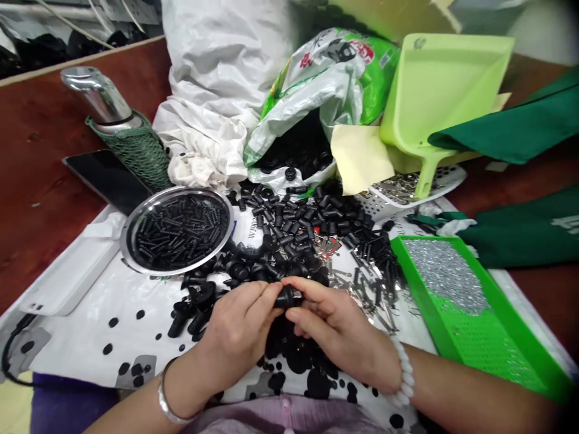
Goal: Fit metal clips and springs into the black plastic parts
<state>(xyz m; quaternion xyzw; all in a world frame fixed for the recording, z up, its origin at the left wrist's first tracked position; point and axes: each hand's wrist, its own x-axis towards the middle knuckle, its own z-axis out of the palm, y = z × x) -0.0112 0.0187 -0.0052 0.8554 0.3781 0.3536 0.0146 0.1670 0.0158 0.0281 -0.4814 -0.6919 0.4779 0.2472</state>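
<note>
Both my hands meet at the front middle of the table. My left hand (pixel 237 328) and my right hand (pixel 341 328) pinch one small black plastic part (pixel 286 296) between their fingertips. Just beyond them lies a heap of black plastic parts (pixel 289 232) mixed with small silvery metal pieces (pixel 357 286). More black pieces lie under my hands. A round steel dish (pixel 177 229) full of small black springs stands to the left of the heap.
A green tray (pixel 479 313) with tiny metal pieces sits at the right. Behind stand a light green scoop (pixel 436 96), an open plastic bag (pixel 316 102) of black parts, a white sack (pixel 217 78), a netted steel flask (pixel 120 120), and a dark phone (pixel 106 178).
</note>
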